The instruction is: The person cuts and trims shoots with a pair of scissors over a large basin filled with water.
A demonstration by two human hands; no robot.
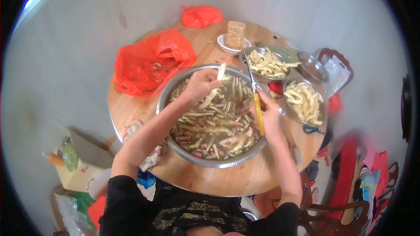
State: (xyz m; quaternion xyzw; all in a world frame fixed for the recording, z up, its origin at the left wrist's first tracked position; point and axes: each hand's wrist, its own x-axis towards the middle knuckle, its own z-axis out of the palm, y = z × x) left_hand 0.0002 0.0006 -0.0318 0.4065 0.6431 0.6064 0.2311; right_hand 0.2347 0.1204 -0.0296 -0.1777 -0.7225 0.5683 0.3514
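My left hand (202, 86) is above a big metal basin (162, 100), its fingers closed round a pale, peeled-looking piece of ginger-like root (222, 71). To the right, my right hand (267, 111) grips a knife (259, 116) by its yellow handle. The long, narrow blade points up and away, apart from the root. Cloudy water fills the basin, with many root pieces (214, 126) in it, some pink-tipped. Beyond my right hand, a metal bowl (262, 78) holds pale roots (269, 63). A second bowl (324, 116) of pale roots stands nearer the table's right edge.
A red plastic bag (151, 63) lies open left of the basin on the round wooden table (210, 183); another red bag (201, 16) is at the back. A white bowl (222, 43) holds a wrapped block (236, 34). A brush (297, 154) lies at right. Chairs (337, 218) stand below.
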